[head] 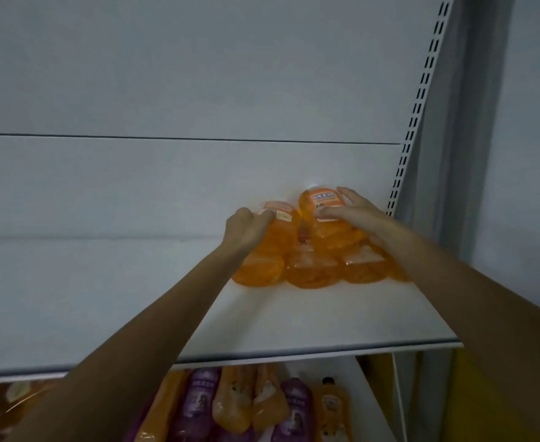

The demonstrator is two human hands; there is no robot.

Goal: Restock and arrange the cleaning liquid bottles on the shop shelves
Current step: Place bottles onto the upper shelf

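- A pale grey back panel [198, 74] is filling the upper view, with a thin dark seam [182, 137] running across it from side to side.
- A white slotted upright [421, 90] is rising along the panel's right edge, its paired dark slots running in a column.
- A grey vertical band [476, 154] is standing just beside the upright, with a paler wall [536, 122] beyond.
- A dim yellow surface [472, 393] is showing at lower right.

Glossy translucent orange plastic bottles [310, 260] with paper-like labels stand on a smooth, matt white shelf [294, 320].
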